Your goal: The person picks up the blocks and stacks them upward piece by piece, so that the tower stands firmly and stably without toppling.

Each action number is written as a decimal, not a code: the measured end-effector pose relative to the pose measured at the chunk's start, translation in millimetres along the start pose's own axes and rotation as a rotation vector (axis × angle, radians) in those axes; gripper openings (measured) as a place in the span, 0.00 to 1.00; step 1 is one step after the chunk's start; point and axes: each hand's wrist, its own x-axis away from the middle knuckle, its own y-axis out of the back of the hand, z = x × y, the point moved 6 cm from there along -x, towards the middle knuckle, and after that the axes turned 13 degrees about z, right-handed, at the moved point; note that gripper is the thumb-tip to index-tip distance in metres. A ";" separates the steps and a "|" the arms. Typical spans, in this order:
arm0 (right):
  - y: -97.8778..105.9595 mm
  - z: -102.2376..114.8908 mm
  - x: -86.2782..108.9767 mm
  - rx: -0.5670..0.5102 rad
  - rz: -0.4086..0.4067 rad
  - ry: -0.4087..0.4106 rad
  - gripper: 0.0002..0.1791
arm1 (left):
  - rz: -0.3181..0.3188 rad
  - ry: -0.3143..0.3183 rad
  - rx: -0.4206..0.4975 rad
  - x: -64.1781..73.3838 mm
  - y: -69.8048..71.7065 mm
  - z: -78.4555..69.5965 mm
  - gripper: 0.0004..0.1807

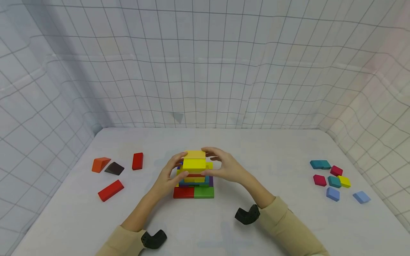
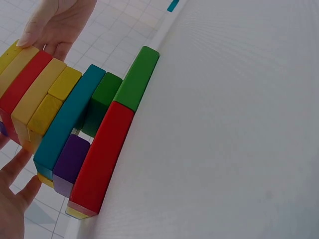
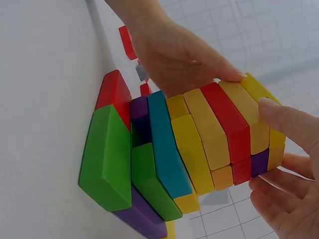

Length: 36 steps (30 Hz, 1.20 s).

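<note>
A tower of coloured wooden blocks stands mid-table, on a red block and a green block in front. Higher up come teal, yellow, cream and red layers, with a bright yellow block topmost. My left hand holds the upper tower from the left, its thumb at the front edge and fingers towards the back. From the right, my right hand grips the same upper layers; its thumb touches the front, and its fingers reach behind. Some fingertip contacts at the back are hidden.
On the left lie red blocks, an orange wedge and a dark block. Several teal, crimson, yellow and blue blocks are scattered at the right. Gridded white sheeting surrounds the white table at the back and sides.
</note>
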 end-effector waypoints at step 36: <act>142.8 -137.0 301.9 0.342 -0.162 -0.701 0.26 | -0.046 -0.109 -0.037 -0.5 -1.5 -0.6 0.31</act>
